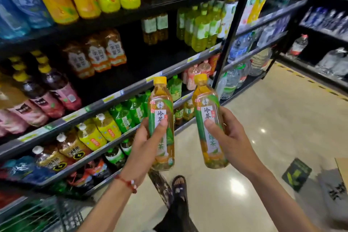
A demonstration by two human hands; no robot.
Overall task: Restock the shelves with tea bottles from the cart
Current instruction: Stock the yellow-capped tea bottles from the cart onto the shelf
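Cart [47, 214]: metal wire mesh in the lower left corner. Its contents are too blurred to identify.

Shelves [94, 103]: black metal tiers with grey front rails that carry small price tags. They hold rows of plastic drink bottles with orange, yellow, pink and green labels.

Left grip [148, 137]: fingers are curled round the lower half of the left bottle [162, 103], and the thumb is pressed on the label front. A red cord bracelet [128, 182] with white beads sits on the wrist.

Left bottle: near upright, held in the air in front of the lower tiers.

Right bottle [207, 103]: just beside the left bottle but not touching it, with the cap leaning slightly left.

Right grip [229, 137]: wrapped round the bottle's lower half, with the thumb on the label.

Both bottles look alike — clear smooth plastic with rounded shoulders and a yellow screw cap. The tea inside is amber-gold. A green-and-white wrap label carries vertical characters and a leaf graphic.

Floor [282, 118]: glossy cream tile with bright light reflections. A foot in a dark sandal [179, 186] stands below the bottles. A dark green sticker [296, 174] lies further right.

Far right — more black shelving holding large clear water jugs [299, 45].
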